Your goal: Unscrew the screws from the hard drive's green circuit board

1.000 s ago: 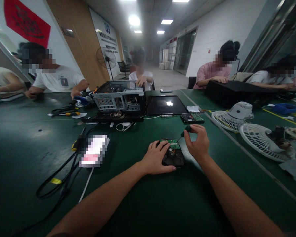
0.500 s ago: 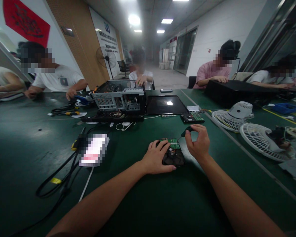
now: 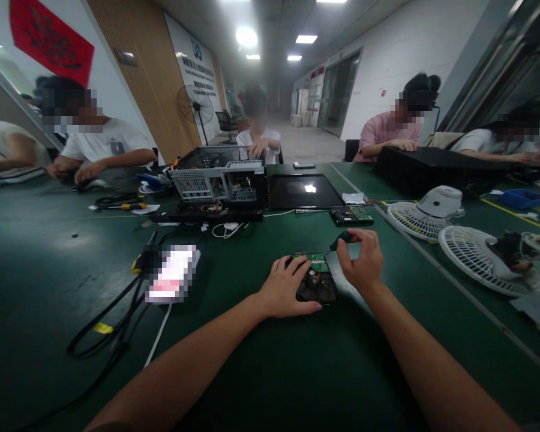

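Left hand (image 3: 284, 288) lies over the left part of the hard drive (image 3: 317, 287), fingers curled across its top and thumb along the near edge, clasping it and pressing it onto the green table (image 3: 252, 372). Right hand (image 3: 363, 261) pinches the dark handle of a small screwdriver (image 3: 341, 240) between thumb and fingertips. The shaft slants down to the left, toward the far right corner of the drive's green circuit board (image 3: 315, 259). Whether the tip sits in a screw I cannot tell; too small.

Drive position: flat on the mat, board side up, just ahead of me, between my two hands.

Handling, my judgement: a dense metal block, stiff and heavy for its bulk, and unlikely to slide far on this mat. The exposed board is the fragile part. Hold belongs on the bare metal sides and edges, not on the components. The screwdriver is light and thin, and a fingertip grip near the top of the handle suits it.

Around: a second hard drive (image 3: 351, 213) farther off on the right, well apart from mine. Two dismantled white fans (image 3: 425, 213) (image 3: 481, 255) lie to the right. An opened computer case (image 3: 218, 183) and a black panel (image 3: 302, 191) lie beyond. A phone (image 3: 171, 273) and black cables (image 3: 112, 327) sit on the left. Other people are seated along the far edges of the table, their hands at their own work.
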The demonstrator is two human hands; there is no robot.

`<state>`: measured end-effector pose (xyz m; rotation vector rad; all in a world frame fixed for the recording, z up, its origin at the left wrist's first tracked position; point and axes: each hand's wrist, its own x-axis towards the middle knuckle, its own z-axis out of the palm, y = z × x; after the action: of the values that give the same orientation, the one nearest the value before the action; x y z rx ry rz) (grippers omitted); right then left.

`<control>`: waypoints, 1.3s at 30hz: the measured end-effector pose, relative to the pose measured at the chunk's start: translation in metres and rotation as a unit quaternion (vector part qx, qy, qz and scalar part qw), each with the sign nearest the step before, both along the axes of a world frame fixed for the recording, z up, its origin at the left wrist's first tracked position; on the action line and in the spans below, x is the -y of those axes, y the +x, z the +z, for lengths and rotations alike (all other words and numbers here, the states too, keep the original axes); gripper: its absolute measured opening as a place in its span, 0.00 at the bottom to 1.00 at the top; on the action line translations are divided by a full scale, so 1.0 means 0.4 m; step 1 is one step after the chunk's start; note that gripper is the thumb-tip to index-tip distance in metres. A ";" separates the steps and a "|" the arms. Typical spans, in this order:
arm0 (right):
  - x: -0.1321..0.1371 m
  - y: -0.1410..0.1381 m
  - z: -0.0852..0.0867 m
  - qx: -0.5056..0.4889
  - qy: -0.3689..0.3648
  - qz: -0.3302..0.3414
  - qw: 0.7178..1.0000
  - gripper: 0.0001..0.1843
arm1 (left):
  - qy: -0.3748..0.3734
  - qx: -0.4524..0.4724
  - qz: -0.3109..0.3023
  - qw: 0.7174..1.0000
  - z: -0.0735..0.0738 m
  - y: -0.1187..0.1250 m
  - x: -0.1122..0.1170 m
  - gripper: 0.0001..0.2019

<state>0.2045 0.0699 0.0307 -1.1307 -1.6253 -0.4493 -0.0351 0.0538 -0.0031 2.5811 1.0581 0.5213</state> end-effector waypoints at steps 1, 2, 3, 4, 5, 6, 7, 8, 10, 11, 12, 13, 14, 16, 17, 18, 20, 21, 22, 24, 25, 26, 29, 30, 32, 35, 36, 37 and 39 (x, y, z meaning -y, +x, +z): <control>0.001 0.000 0.001 -0.001 0.001 -0.001 1.000 0.17 | 0.000 0.000 0.000 1.000 0.000 0.000 0.000 0.54; 0.002 0.000 0.001 -0.002 0.002 -0.003 1.000 0.17 | 0.001 0.001 0.000 1.000 0.000 -0.001 0.000 0.53; 0.002 0.000 0.001 -0.004 0.003 -0.004 1.000 0.17 | 0.001 0.001 0.000 1.000 -0.001 -0.001 0.000 0.53; 0.003 -0.001 0.001 -0.005 0.003 -0.005 1.000 0.17 | 0.002 0.000 -0.002 1.000 -0.001 -0.001 -0.001 0.53; 0.003 -0.001 0.000 -0.006 0.003 -0.005 1.000 0.17 | 0.002 0.000 -0.003 1.000 -0.001 -0.001 -0.001 0.53; 0.003 -0.001 0.000 -0.006 0.003 -0.004 1.000 0.17 | 0.002 -0.002 -0.004 1.000 -0.001 -0.001 -0.001 0.54; 0.003 -0.002 0.000 -0.006 0.003 -0.002 1.000 0.18 | 0.003 -0.003 -0.003 1.000 -0.001 -0.001 -0.001 0.54; 0.003 -0.002 -0.001 -0.005 0.002 -0.001 1.000 0.18 | 0.004 -0.004 -0.003 1.000 0.000 -0.001 0.000 0.54; 0.001 -0.002 -0.002 -0.003 0.002 0.001 1.000 0.19 | 0.005 -0.007 -0.001 1.000 0.001 -0.001 0.000 0.54; 0.000 -0.002 -0.002 -0.003 0.003 0.001 1.000 0.20 | 0.005 -0.008 0.000 1.000 0.002 -0.001 0.001 0.54; -0.001 -0.001 -0.002 -0.004 0.003 0.000 1.000 0.19 | 0.004 -0.009 -0.001 1.000 0.002 -0.002 0.001 0.54; -0.002 -0.001 -0.003 -0.006 0.004 -0.003 1.000 0.19 | 0.003 -0.009 -0.002 1.000 0.002 -0.002 0.001 0.54; -0.003 -0.001 -0.002 -0.009 0.004 -0.006 1.000 0.19 | 0.002 -0.009 -0.003 1.000 0.002 -0.003 0.001 0.54; -0.004 0.000 -0.002 -0.016 0.007 -0.013 1.000 0.18 | 0.000 -0.008 -0.003 1.000 0.001 -0.004 0.000 0.54; -0.004 0.000 -0.002 -0.020 0.009 -0.017 1.000 0.18 | 0.000 -0.008 -0.003 1.000 0.000 -0.004 0.000 0.54; -0.004 0.000 -0.002 -0.023 0.012 -0.020 0.999 0.19 | 0.000 -0.009 -0.003 1.000 0.000 -0.004 0.000 0.54; -0.005 0.000 -0.002 -0.023 0.016 -0.016 0.999 0.19 | 0.002 -0.010 -0.003 1.000 -0.002 -0.003 -0.001 0.54; -0.005 0.001 -0.003 -0.021 0.016 -0.009 1.000 0.19 | 0.004 -0.010 -0.004 1.000 -0.002 -0.003 -0.001 0.54; -0.006 0.001 -0.005 -0.019 0.015 -0.001 1.000 0.19 | 0.006 -0.010 -0.003 1.000 -0.003 -0.002 -0.001 0.54; -0.008 0.000 -0.008 -0.019 0.014 0.013 1.000 0.20 | 0.011 -0.008 -0.001 1.000 -0.004 0.000 -0.001 0.54; -0.009 -0.001 -0.010 -0.022 0.014 0.019 0.999 0.20 | 0.013 -0.007 0.000 1.000 -0.005 0.001 -0.001 0.54; -0.010 -0.001 -0.012 -0.026 0.014 0.025 0.999 0.21 | 0.016 -0.007 0.002 1.000 -0.006 0.002 -0.001 0.54; -0.013 -0.005 -0.016 -0.034 0.012 0.029 0.999 0.24 | 0.022 -0.009 0.003 1.000 -0.006 0.002 0.000 0.54; -0.013 -0.005 -0.017 -0.035 0.012 0.025 0.999 0.24 | 0.023 -0.010 0.002 1.000 -0.005 0.002 0.001 0.54; -0.012 -0.005 -0.017 -0.031 0.016 0.011 0.999 0.23 | 0.022 -0.012 0.000 1.000 -0.003 0.000 0.001 0.54; -0.011 -0.001 -0.014 -0.016 0.027 0.000 1.000 0.21 | 0.016 -0.013 -0.002 1.000 -0.001 -0.002 0.001 0.54; -0.010 0.001 -0.013 -0.011 0.031 0.000 0.999 0.20 | 0.015 -0.014 -0.002 1.000 -0.002 -0.002 0.000 0.54; -0.010 0.003 -0.011 -0.006 0.034 0.002 0.999 0.19 | 0.014 -0.013 -0.002 1.000 -0.002 -0.002 0.000 0.54; -0.010 0.006 -0.009 0.001 0.037 0.007 0.999 0.18 | 0.014 -0.013 -0.002 1.000 -0.004 -0.001 -0.001 0.55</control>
<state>0.2069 0.0737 0.0273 -1.0638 -1.6041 -0.4969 -0.0357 0.0543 -0.0046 2.6207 1.0607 0.5054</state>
